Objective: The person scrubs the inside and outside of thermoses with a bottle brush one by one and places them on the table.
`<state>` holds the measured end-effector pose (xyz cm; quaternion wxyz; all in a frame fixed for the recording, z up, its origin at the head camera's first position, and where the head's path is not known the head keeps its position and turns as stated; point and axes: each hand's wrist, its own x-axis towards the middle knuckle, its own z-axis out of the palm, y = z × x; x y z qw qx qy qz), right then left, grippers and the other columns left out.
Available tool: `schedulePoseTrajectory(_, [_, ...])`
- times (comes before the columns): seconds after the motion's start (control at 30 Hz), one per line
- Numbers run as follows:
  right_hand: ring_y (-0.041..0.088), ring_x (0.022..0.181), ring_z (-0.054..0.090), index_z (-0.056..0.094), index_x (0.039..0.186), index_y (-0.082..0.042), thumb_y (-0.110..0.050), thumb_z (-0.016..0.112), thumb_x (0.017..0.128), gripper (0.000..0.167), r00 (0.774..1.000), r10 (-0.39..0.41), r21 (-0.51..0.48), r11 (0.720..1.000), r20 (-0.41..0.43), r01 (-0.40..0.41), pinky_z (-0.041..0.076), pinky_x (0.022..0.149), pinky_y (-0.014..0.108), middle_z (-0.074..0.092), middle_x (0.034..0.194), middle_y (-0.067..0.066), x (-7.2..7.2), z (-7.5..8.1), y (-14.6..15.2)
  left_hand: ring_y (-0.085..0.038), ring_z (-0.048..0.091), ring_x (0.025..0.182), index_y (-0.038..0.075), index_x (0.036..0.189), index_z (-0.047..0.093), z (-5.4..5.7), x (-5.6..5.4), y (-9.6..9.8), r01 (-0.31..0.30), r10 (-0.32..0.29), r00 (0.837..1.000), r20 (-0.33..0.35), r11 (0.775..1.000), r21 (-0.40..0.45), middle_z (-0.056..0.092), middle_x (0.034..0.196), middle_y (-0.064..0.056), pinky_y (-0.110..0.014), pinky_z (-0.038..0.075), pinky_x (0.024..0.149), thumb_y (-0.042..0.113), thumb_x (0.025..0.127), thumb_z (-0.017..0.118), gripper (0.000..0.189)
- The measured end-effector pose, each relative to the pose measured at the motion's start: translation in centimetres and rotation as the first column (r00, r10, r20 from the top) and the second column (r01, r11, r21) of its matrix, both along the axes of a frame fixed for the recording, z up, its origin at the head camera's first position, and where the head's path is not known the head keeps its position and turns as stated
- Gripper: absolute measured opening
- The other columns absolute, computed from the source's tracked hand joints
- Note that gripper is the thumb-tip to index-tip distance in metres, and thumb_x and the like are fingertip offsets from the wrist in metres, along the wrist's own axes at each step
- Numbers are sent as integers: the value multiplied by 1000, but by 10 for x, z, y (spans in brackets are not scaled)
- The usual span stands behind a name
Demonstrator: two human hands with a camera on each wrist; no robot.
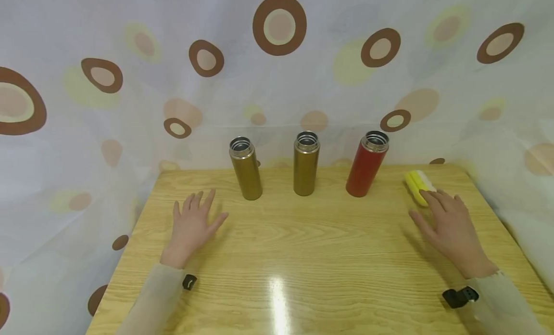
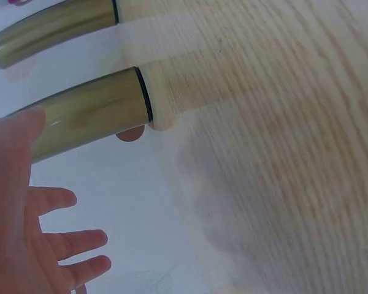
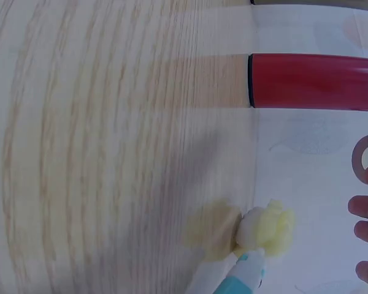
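Two gold flasks, one on the left (image 1: 248, 176) and one in the middle (image 1: 305, 171), stand on the wooden table with a red flask (image 1: 365, 169) to their right. All three have bare steel mouths with no lids on. My left hand (image 1: 192, 229) holds nothing, fingers spread, in front and left of the left gold flask. My right hand (image 1: 452, 229), fingers loosely extended, is at the far right, its fingertips overlapping the near end of a soft-looking yellow and white bundle (image 1: 417, 183) in the head view. Nothing is gripped in that hand.
A pale patterned cloth (image 1: 277, 94) hangs right behind the flasks and runs along both sides of the table (image 1: 303, 248). In the right wrist view, a teal and white tip (image 3: 236, 282) shows beside the yellow bundle. Dark straps (image 1: 460, 296) sit at the wrists.
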<state>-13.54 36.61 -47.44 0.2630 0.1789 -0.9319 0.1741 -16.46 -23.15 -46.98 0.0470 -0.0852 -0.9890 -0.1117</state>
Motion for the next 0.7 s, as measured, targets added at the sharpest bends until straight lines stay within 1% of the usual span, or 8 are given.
schedulePoseTrajectory(0.13, [56, 117, 54, 61, 130, 11, -22, 74, 95, 50, 999, 20, -2, 1000, -26, -20, 30, 112, 74, 62, 125, 34, 1, 2, 3, -50, 39, 142, 8, 158, 42, 1, 4, 3, 8, -7, 1000, -29, 1000, 10, 47, 153, -28, -76, 19, 116, 59, 103, 52, 75])
schedulePoseTrajectory(0.27, [54, 113, 57, 61, 130, 11, -17, 76, 93, 49, 1000, 26, -13, 1000, -13, -26, 41, 100, 70, 62, 125, 34, 3, 3, 7, -49, 45, 136, 5, 152, 50, 0, 7, 6, 22, -21, 998, -65, 1000, 21, 54, 145, -27, -74, 25, 114, 57, 103, 54, 72])
schedulePoseTrajectory(0.37, [54, 114, 57, 60, 132, 9, -14, 77, 93, 49, 999, 18, -36, 999, 36, -17, 44, 92, 66, 60, 128, 33, 5, 3, 10, -48, 48, 133, 4, 148, 53, -2, 9, 8, 35, -32, 995, -92, 999, 29, 58, 140, -26, -72, 27, 113, 56, 103, 54, 69])
schedulePoseTrajectory(0.47, [54, 115, 55, 58, 136, 8, -13, 74, 96, 48, 994, 6, -57, 998, 113, 1, 44, 90, 65, 58, 132, 32, 8, 4, 13, -48, 48, 132, 5, 148, 55, -3, 10, 10, 41, -37, 994, -100, 999, 34, 59, 140, -24, -72, 27, 113, 56, 103, 55, 68])
schedulePoseTrajectory(0.57, [55, 116, 54, 55, 138, 8, -13, 71, 99, 47, 984, -8, -56, 998, 179, 19, 43, 90, 66, 55, 134, 33, 10, 5, 18, -47, 49, 132, 6, 147, 56, -3, 11, 12, 42, -38, 994, -98, 998, 39, 59, 140, -23, -71, 27, 114, 56, 103, 56, 67])
schedulePoseTrajectory(0.7, [54, 116, 53, 53, 140, 6, -13, 67, 102, 45, 976, -17, -49, 998, 219, 28, 45, 86, 65, 53, 135, 33, 12, 6, 26, -46, 50, 132, 6, 146, 56, -3, 12, 14, 48, -43, 994, -98, 998, 42, 60, 139, -22, -71, 29, 113, 56, 103, 57, 67])
